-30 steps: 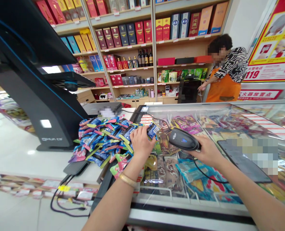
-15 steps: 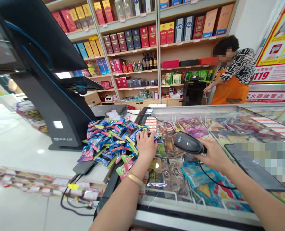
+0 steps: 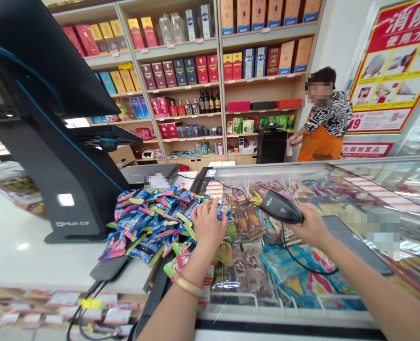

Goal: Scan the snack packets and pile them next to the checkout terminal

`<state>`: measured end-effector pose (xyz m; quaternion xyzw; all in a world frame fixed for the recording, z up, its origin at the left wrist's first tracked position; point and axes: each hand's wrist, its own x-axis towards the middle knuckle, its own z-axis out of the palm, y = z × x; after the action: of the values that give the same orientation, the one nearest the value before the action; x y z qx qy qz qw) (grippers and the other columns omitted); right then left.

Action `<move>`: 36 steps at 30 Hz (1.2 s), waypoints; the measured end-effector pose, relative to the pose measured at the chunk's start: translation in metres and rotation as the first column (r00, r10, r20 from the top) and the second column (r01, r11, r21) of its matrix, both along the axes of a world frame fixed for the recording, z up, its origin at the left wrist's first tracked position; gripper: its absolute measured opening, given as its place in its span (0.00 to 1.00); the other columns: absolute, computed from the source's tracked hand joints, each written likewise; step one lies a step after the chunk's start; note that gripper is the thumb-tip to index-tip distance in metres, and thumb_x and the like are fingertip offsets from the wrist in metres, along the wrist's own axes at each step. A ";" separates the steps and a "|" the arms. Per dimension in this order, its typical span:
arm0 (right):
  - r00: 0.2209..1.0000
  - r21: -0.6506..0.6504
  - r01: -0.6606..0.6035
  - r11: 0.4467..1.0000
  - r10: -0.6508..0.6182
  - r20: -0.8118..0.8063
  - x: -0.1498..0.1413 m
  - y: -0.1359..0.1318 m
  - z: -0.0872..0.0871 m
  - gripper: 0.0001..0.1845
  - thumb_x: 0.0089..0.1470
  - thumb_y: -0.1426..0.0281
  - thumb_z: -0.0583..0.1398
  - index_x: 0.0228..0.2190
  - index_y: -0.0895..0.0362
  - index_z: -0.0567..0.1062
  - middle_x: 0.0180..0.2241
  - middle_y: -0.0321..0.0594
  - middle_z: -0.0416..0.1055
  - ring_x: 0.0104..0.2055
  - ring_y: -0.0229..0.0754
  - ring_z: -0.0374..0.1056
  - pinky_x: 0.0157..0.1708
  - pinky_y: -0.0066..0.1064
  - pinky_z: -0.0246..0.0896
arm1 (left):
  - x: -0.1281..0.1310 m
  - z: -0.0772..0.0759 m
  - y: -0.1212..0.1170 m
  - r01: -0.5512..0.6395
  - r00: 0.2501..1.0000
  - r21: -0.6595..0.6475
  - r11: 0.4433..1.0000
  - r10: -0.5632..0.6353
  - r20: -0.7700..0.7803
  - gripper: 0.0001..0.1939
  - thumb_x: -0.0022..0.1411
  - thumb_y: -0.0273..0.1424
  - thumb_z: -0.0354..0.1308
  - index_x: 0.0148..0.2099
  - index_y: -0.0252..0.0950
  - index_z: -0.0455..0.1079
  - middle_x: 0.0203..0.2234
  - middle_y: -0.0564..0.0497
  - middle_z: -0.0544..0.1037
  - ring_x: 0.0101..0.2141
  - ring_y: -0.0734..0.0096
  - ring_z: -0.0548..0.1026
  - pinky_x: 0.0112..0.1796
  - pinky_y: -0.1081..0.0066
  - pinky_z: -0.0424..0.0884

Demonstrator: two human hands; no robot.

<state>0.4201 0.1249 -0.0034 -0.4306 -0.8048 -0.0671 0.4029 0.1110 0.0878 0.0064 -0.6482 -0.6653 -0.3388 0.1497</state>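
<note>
My right hand [image 3: 311, 226] grips the handle of a black barcode scanner [image 3: 281, 207], which is raised above the glass top and points left. At the right side of a heap of blue, pink and green snack packets [image 3: 149, 220], my left hand [image 3: 210, 222] has its fingers over one blue packet [image 3: 224, 211] and holds it. A barcode shows on the part of that packet beyond my fingers. My palm hides the rest of it. A pink and green packet [image 3: 180, 258] lies beside my left wrist, near the counter's edge.
A black point-of-sale terminal [image 3: 78, 189] stands at the left on the white counter [image 3: 14, 255]. Under the glass of the display freezer [image 3: 231, 303] lie wrapped products. A dark tablet-like panel [image 3: 355, 246] rests on it. A person in an orange apron [image 3: 321, 144] stands by the shelves.
The view has turned a little to the right and up. The scanner is still in my right hand, tilted slightly differently. My left hand remains on the blue packet.
</note>
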 end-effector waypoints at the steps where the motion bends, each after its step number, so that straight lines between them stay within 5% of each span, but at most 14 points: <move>1: 1.000 0.008 0.014 1.000 -0.014 -0.005 0.003 0.000 0.002 0.14 0.52 0.60 0.61 0.37 0.54 0.80 0.33 0.45 0.81 0.34 0.49 0.75 0.37 0.38 0.67 | 0.000 -0.001 0.000 0.004 1.000 -0.033 0.999 -0.004 -0.019 0.24 0.64 0.32 0.58 0.62 0.37 0.71 0.53 0.39 0.79 0.55 0.50 0.73 0.59 0.50 0.62; 10: 0.994 0.125 0.103 0.987 -0.099 -0.036 0.019 -0.045 -0.011 0.19 0.53 0.62 0.60 0.45 0.54 0.78 0.39 0.49 0.80 0.41 0.54 0.76 0.43 0.45 0.69 | -0.001 -0.006 0.005 -0.003 0.983 -0.164 0.986 -0.027 -0.180 0.26 0.63 0.34 0.58 0.63 0.35 0.70 0.55 0.35 0.79 0.62 0.47 0.69 0.65 0.47 0.57; 19: 0.996 0.068 -0.048 0.997 0.043 0.075 0.010 -0.076 -0.042 0.25 0.52 0.68 0.60 0.52 0.52 0.74 0.46 0.48 0.79 0.51 0.52 0.75 0.60 0.54 0.63 | -0.006 -0.007 0.007 0.001 0.966 -0.175 0.985 -0.047 -0.255 0.27 0.66 0.38 0.53 0.64 0.34 0.69 0.56 0.35 0.79 0.64 0.46 0.68 0.66 0.47 0.53; 24: 0.997 -0.036 -0.048 0.998 0.050 0.054 0.027 -0.101 -0.056 0.29 0.52 0.73 0.61 0.56 0.50 0.70 0.59 0.53 0.70 0.69 0.56 0.60 0.64 0.57 0.61 | -0.005 -0.005 0.008 0.022 0.974 -0.178 0.984 -0.061 -0.217 0.28 0.67 0.38 0.52 0.65 0.34 0.69 0.57 0.36 0.78 0.64 0.44 0.67 0.66 0.44 0.51; 36: 0.989 -0.188 -0.139 0.972 0.125 -0.083 0.070 -0.087 -0.063 0.28 0.53 0.73 0.61 0.57 0.51 0.72 0.63 0.52 0.67 0.70 0.54 0.58 0.67 0.54 0.56 | -0.008 -0.008 0.008 -0.030 0.960 -0.238 0.971 -0.038 -0.277 0.30 0.65 0.37 0.56 0.67 0.33 0.67 0.57 0.37 0.78 0.65 0.46 0.66 0.67 0.47 0.47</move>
<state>0.4899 0.0374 -0.0666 -0.4153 -0.8196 0.0534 0.3910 0.1032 0.0961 -0.0013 -0.7043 -0.6720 -0.1615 0.1622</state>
